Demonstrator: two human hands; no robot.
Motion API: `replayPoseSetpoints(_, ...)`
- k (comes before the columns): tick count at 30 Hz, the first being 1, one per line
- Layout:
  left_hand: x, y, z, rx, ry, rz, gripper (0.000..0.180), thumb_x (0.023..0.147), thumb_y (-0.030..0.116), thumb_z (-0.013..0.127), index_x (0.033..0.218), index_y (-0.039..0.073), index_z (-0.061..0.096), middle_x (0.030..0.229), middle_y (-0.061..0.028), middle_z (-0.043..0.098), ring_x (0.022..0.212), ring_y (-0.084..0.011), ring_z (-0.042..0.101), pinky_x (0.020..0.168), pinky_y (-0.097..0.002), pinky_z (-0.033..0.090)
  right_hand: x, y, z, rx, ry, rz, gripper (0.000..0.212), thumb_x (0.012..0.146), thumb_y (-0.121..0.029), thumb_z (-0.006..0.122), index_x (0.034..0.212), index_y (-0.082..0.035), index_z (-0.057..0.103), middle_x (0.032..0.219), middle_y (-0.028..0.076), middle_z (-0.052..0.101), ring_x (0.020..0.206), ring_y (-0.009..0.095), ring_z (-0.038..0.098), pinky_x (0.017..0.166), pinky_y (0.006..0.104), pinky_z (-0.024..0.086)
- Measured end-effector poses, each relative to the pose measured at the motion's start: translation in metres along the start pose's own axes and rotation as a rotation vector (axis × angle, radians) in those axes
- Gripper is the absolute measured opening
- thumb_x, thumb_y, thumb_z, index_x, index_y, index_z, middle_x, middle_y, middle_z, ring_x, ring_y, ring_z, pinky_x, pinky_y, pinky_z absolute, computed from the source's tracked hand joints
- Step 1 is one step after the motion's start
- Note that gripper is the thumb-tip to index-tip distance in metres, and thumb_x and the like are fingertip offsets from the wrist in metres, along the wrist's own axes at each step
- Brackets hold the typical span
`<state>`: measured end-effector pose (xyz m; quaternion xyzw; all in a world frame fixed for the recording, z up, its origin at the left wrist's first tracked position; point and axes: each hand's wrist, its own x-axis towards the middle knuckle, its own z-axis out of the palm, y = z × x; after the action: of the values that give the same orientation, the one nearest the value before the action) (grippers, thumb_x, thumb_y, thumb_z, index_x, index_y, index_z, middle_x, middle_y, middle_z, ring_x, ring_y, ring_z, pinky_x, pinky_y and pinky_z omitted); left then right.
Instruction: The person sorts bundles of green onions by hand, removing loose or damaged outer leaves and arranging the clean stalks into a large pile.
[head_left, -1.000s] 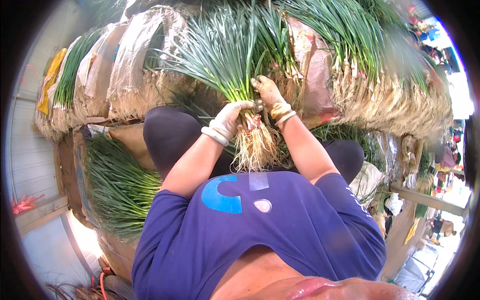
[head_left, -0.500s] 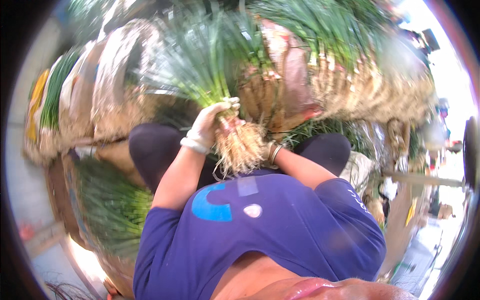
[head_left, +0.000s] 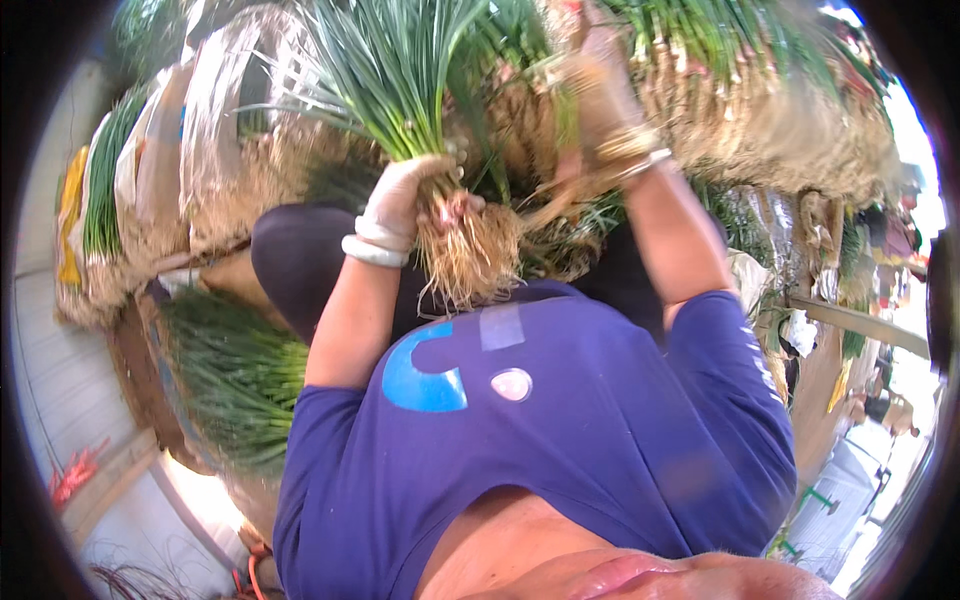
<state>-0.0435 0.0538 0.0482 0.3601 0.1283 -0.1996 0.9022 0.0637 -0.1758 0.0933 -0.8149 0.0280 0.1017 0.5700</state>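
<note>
My left hand (head_left: 402,195), in a white glove, is closed round a bunch of green onions (head_left: 410,85). Their leaves fan away from me, and the tangled roots hang toward my lap. Farther out on the right, my gloved right hand (head_left: 606,105) is smeared by motion. Beside it are blurred onion stalks (head_left: 567,125); whether its fingers hold them I cannot tell. Just beyond that hand lies a long row of green onions (head_left: 700,95) with roots facing me.
Wrapped onion bundles (head_left: 225,150) stand at the far left. A heap of green onions (head_left: 235,380) lies by my left knee. Loose green leaves (head_left: 585,225) lie between my knees. A wooden bar (head_left: 860,325) juts in at the right.
My right hand has moved from beside the roots, out and right toward the onion row. My left hand still grips the bunch, now slightly farther from me.
</note>
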Motion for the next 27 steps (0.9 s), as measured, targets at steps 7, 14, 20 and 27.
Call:
replayPoseSetpoints(7,-0.006,0.027,-0.045,0.139,0.060,0.018,0.023,0.080,0.010,0.062,0.099,-0.001,0.055,0.076,-0.0121,0.063,0.062,-0.0351,0.066,0.044,-0.0340,0.052,0.023,-0.036,-0.207,-1.415,0.170,-0.117,0.033,0.085,-0.038,0.055,0.098,-0.009,0.063,0.092,0.007,0.062,0.083,0.016,0.057,0.072,0.0317,0.046)
replayPoseSetpoints(14,-0.005,0.019,-0.057,0.042,0.081,-0.004,0.027,0.079,0.011,0.064,0.102,-0.001,0.057,0.074,-0.0101,0.062,0.065,-0.0343,0.066,0.054,-0.0344,0.055,-0.022,0.080,-0.012,-0.676,-0.487,0.086,0.028,0.084,-0.029,0.059,0.097,-0.005,0.064,0.099,0.013,0.064,0.097,0.024,0.059,0.086,0.0377,0.044)
replayPoseSetpoints(20,-0.009,0.011,-0.034,0.078,0.179,0.033,0.025,0.080,0.012,0.063,0.100,-0.002,0.058,0.068,-0.0105,0.062,0.057,-0.0284,0.065,0.044,-0.0306,0.053,-0.010,0.151,0.093,-0.855,-0.406,-0.007,0.038,0.081,-0.027,0.066,0.106,0.001,0.060,0.105,0.016,0.065,0.101,0.029,0.060,0.084,0.0392,0.047)
replayPoseSetpoints(27,-0.007,-0.003,-0.016,-0.017,0.139,-0.042,0.028,0.079,0.007,0.057,0.104,-0.006,0.058,0.100,-0.0149,0.064,0.079,-0.0231,0.062,0.074,-0.0455,0.056,0.037,0.087,0.072,0.067,-0.365,-0.115,0.025,0.084,-0.020,0.064,0.101,-0.002,0.061,0.090,0.009,0.068,0.092,0.016,0.060,0.084,0.0299,0.046)
